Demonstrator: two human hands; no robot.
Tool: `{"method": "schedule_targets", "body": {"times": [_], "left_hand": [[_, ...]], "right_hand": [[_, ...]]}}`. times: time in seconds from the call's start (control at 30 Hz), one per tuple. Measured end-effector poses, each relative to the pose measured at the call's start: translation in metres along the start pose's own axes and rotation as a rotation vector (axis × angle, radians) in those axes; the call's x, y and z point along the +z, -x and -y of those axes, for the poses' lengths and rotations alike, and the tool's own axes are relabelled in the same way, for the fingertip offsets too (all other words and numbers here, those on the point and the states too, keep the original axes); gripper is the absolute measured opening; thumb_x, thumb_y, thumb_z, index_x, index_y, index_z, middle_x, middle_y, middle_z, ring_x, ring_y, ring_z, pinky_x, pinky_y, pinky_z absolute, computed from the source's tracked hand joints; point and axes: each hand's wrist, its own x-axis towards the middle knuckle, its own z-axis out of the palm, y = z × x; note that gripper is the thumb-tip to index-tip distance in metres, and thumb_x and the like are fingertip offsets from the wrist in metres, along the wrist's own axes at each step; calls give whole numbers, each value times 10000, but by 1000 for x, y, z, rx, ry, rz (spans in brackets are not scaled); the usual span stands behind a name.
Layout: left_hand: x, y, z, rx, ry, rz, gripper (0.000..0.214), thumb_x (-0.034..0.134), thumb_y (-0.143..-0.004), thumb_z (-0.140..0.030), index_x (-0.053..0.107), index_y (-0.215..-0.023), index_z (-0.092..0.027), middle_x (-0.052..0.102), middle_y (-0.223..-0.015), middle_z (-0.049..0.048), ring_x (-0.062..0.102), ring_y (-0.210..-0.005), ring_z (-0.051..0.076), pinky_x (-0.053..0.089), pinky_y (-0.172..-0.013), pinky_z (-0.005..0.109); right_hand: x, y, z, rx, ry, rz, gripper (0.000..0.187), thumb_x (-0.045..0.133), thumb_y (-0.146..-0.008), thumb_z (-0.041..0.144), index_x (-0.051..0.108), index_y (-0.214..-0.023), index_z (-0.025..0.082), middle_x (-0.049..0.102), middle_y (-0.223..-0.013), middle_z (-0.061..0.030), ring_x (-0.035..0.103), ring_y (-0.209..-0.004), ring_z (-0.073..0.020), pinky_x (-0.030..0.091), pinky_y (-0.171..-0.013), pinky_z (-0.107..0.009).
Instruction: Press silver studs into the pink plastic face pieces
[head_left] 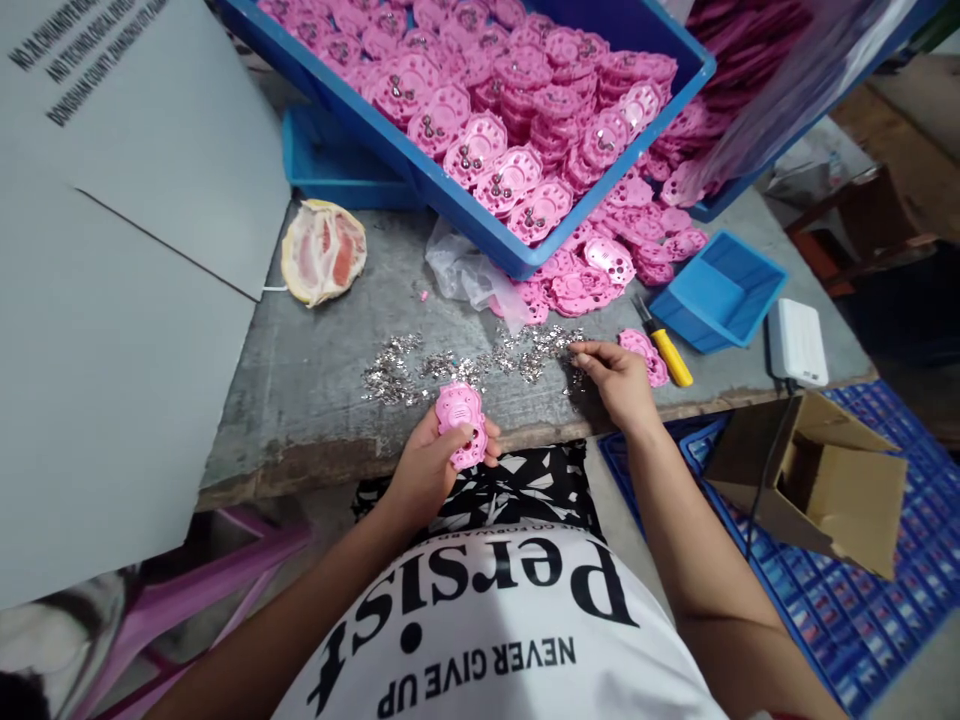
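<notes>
My left hand (431, 465) is closed around a pink plastic disc part (460, 423), held upright just off the table's front edge. My right hand (616, 376) rests on the grey table (315, 370), fingertips pinched in a scatter of small silver metal pieces (480, 360); whether a piece is between them is too small to make out. A loose pink part (646, 352) lies right beside the right hand.
A large blue bin (420, 165) full of pink parts stands at the back, with more spilled below it. A small blue tray (716, 290), yellow-handled screwdriver (670, 354), white box (796, 342), pomelo peel (322, 250), grey cardboard (112, 300) and an open carton (832, 480) surround the spot.
</notes>
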Motion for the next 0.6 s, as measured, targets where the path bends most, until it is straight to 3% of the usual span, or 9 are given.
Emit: {"method": "schedule_targets", "body": {"times": [0.37,0.6], "left_hand": [[2,-2,-3,12,-72,7,373,702,-775,-280,537,-1088,-163,712,-866,39,667,-684,172,545,-661,327],[1,-1,-1,18,-56,1,340,706,-769,-259,550,-1055,-162,709,-869,40,668,-694,172,540,-659,319]], "right_hand": [[0,1,-2,-17,-58,-105,269,770,-702,383,792,-902,206,786,-864,-41,676,-780,-191,519,-760,-342],[-12,2,5,-106,206,-79,251,722,-759,373,780,-937,207,781,-879,-44,648,-729,-186,503,-715,-339]]}}
